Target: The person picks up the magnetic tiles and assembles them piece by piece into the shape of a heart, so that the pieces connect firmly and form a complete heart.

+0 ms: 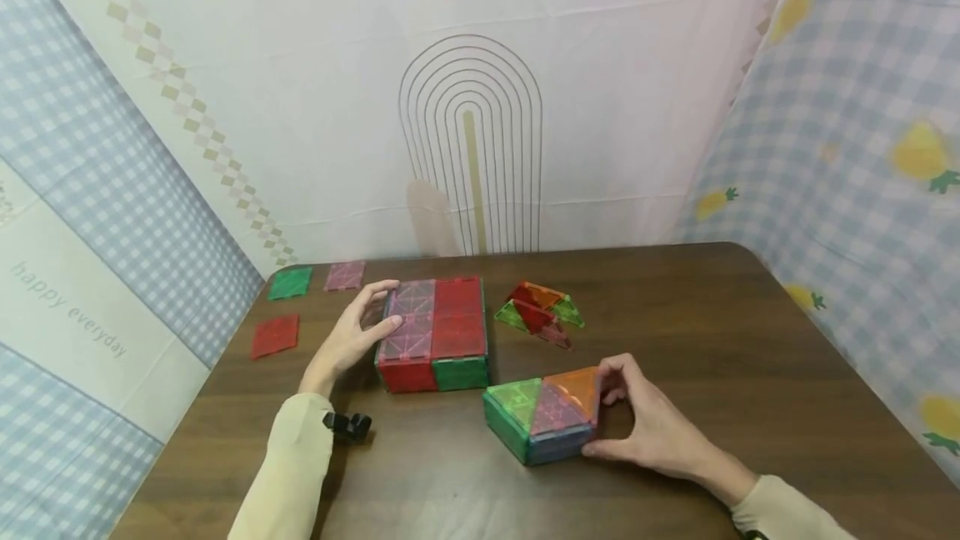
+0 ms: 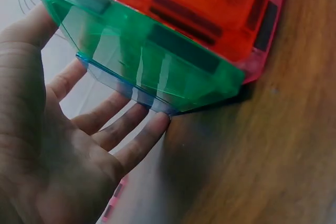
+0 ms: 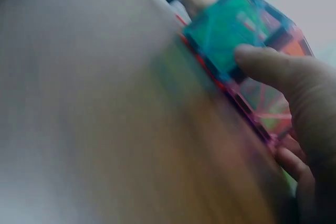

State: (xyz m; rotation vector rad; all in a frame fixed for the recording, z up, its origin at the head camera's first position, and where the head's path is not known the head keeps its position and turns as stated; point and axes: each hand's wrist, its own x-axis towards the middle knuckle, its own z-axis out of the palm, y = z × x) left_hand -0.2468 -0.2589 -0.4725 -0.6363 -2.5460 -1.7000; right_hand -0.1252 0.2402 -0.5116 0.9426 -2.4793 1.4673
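My left hand (image 1: 352, 340) grips the left side of a square box of magnetic tiles (image 1: 459, 332), with purple and red tiles on top and red and green ones along the front. In the left wrist view its fingers (image 2: 107, 111) lie along a blue-edged tile beside a green one (image 2: 131, 56). My right hand (image 1: 656, 427) holds a smaller many-sided magnetic tile box (image 1: 561, 415) between thumb and fingers at its right side. Green, purple and orange triangles form that box's top. The right wrist view shows the thumb (image 3: 262, 66) against a teal side tile.
Behind the smaller box lies a folded group of red, orange and green triangle tiles (image 1: 536, 311). At the table's left are a loose green tile (image 1: 290, 282), a purple tile (image 1: 345, 276) and a red tile (image 1: 275, 336). Printed cloth (image 1: 600, 107) hangs behind the brown table (image 1: 675, 315).
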